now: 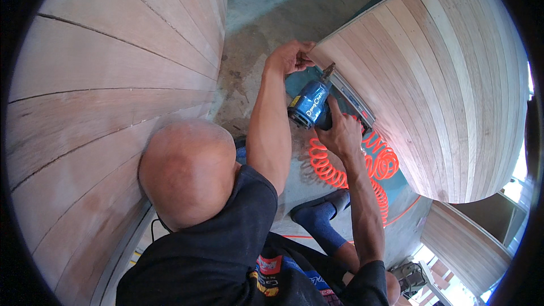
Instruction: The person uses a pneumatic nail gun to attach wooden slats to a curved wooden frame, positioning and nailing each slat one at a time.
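Note:
My right hand (341,130) is wrapped round the grip of a blue pneumatic nail gun (310,103). Its nose points away from me, close to the near corner of a curved panel of narrow wooden slats (430,73). The gun's long metal magazine (352,97) runs along the panel's lower left edge. At that same corner, my left hand (290,56) curls its fingers and thumb round the panel edge; the fingertips are partly hidden. An orange coiled air hose (328,169) hangs in loops below my right hand.
A large curved wall of wide wooden planks (107,68) rises on the left. My bent left knee (187,175) is beside it, and my right foot in a blue sock (320,226) rests on the concrete floor (272,0). Another slatted panel (462,246) stands at the lower right.

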Demonstrator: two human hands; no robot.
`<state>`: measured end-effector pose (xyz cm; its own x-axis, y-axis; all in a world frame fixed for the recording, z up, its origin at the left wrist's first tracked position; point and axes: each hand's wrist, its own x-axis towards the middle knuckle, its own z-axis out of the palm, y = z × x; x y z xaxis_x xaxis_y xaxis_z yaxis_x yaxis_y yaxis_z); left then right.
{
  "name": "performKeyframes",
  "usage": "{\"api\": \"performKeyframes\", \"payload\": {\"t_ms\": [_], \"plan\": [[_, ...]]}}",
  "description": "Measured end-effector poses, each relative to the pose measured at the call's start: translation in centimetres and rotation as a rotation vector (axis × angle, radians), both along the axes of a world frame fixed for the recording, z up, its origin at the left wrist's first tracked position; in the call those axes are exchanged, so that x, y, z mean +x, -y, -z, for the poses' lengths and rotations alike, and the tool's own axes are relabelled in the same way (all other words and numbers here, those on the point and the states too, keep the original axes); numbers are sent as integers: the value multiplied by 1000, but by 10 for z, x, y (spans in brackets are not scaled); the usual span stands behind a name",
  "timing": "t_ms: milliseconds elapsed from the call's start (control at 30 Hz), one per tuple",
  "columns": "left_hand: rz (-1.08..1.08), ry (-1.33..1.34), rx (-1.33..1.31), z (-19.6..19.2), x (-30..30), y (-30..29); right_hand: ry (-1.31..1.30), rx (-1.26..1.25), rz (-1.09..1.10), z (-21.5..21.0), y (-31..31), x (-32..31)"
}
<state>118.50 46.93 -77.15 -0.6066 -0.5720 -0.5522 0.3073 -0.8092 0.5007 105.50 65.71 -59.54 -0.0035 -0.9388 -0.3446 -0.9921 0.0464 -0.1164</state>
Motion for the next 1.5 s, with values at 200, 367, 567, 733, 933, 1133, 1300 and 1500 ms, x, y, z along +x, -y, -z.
{"api": "performKeyframes", "payload": {"t_ms": [200,367,567,733,933,1133,1300,1500], "plan": [[9,-7,-6,-5,-2,0,12,5,10,0,1,-2],[-59,-48,-5,-5,-1,-1,9,-19,10,8,0,0],[-56,-53,6,-2,-2,-3,-11,-31,-1,4,-2,-1],[-77,-69,9,-4,-1,-3,12,-56,-5,5,-3,-2],[21,-11,-13,-5,1,6,20,17,-12,5,-1,-4],[40,1,-4,-5,-6,9,-11,62,-55,17,-1,-10],[85,-16,-1,-2,-8,10,-20,63,3,28,-3,-9],[90,2,-9,-3,-5,7,-11,62,-10,34,-1,-11]]}}
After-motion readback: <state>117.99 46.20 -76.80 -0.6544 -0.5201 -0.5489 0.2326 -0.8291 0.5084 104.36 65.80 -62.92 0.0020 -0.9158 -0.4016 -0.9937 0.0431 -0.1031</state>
